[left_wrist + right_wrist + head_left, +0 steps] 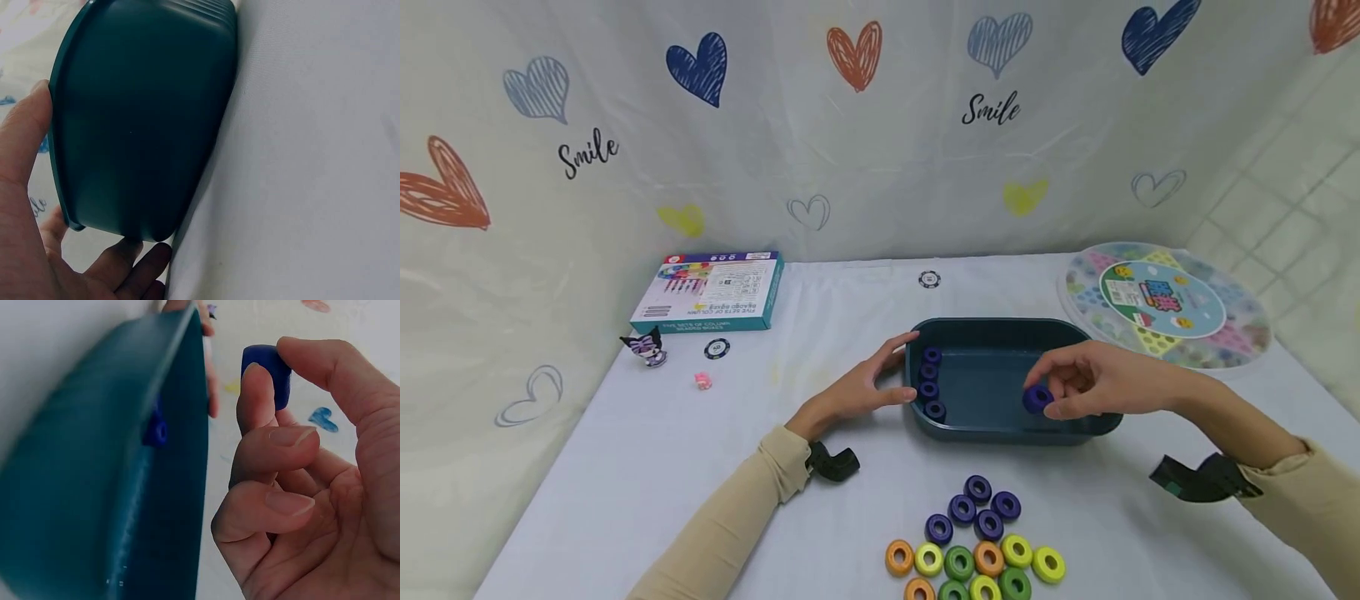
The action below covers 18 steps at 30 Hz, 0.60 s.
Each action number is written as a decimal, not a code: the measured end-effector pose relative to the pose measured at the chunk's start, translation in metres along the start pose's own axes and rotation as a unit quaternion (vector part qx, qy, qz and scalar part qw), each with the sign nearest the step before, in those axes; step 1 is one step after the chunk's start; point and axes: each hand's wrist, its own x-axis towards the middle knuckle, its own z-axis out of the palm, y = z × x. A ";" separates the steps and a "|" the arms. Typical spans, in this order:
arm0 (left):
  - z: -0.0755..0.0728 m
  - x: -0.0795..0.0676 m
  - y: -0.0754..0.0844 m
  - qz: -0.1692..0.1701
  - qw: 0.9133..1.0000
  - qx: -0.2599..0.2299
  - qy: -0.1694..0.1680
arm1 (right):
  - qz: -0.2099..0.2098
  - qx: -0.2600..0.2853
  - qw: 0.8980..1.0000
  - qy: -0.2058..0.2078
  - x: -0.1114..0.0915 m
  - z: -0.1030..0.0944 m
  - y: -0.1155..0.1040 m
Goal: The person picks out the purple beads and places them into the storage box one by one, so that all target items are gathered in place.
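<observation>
A dark teal rectangular tray (992, 435) rests on the white table. My left hand (867, 383) holds its left end, the thumb and a finger on the rim; more fingers curl by its far corner in the left wrist view. Between right thumb and index finger, my right hand (1093, 382) pinches a purple ring bead (1037, 398) above the right part of the tray. That bead (281, 372) is seen edge-on in the right wrist view. Inside, along the left wall, several purple ring beads (928, 390) form a row.
Nearer me lie several loose purple ring beads (962, 510), with orange, yellow (1048, 564) and green ones (959, 563). A flat box (707, 292) stands back left, near small figures (647, 346) and round chips (717, 348). A round patterned case (1165, 304) lies behind my right hand.
</observation>
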 end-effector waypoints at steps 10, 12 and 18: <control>0.002 -0.005 -0.003 -0.002 1.000 0.001 0.006 | 0.033 -0.005 0.999 0.004 0.049 -0.022 0.014; 0.002 -0.004 -0.003 -0.003 1.000 0.001 0.007 | 0.049 -0.019 0.998 0.016 0.059 -0.026 0.017; 0.002 0.000 -0.002 -0.002 1.000 0.003 0.004 | 0.087 -0.075 0.992 0.046 0.086 -0.029 0.024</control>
